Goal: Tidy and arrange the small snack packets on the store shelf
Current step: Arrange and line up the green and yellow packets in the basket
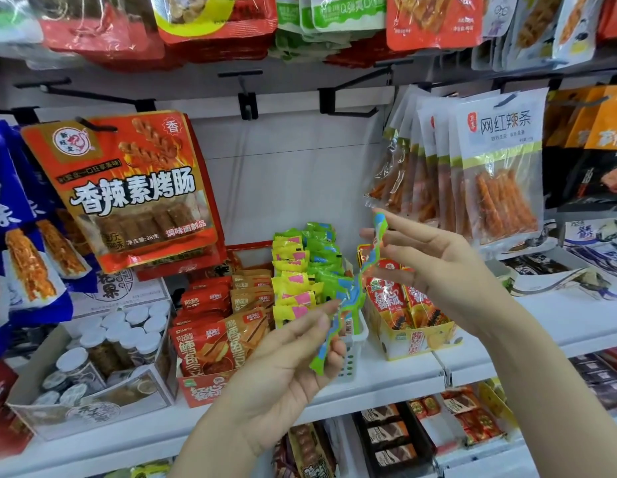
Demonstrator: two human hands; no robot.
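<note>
From the head camera, both hands hold a strip of green and blue packets (352, 291) in front of the white basket (355, 353) on the shelf (403, 381). The left hand (290, 370) pinches its lower end; the right hand (434, 257) pinches the upper end between thumb and fingers, other fingers spread. The strip likely belongs with the yellow and green packets (300, 274) in that basket. I would keep it taut, fold it at the seams, and lower it in flat. The wrappers look thin, glossy, crinkly, with zigzag edges.
</note>
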